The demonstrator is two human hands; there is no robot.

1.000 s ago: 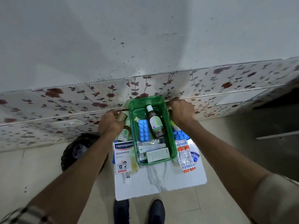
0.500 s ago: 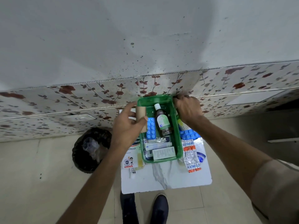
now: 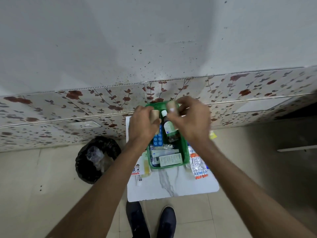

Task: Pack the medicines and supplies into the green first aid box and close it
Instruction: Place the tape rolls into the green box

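- The left hand (image 3: 143, 125) pinches a tan roll (image 3: 154, 115), thumb and fingers on its curved side, above the far left corner of the green box (image 3: 186, 152).
- The right hand (image 3: 190, 120) grips a second tan roll (image 3: 171, 107) over the far end.
- The rolls look light and a little soft; holding them round the sides seems safest.
- A bottle (image 3: 169, 126) lies inside, probably breakable, so the rolls should go beside it.
- Foil strips (image 3: 197, 164) wait at the table's (image 3: 171, 188) right edge.
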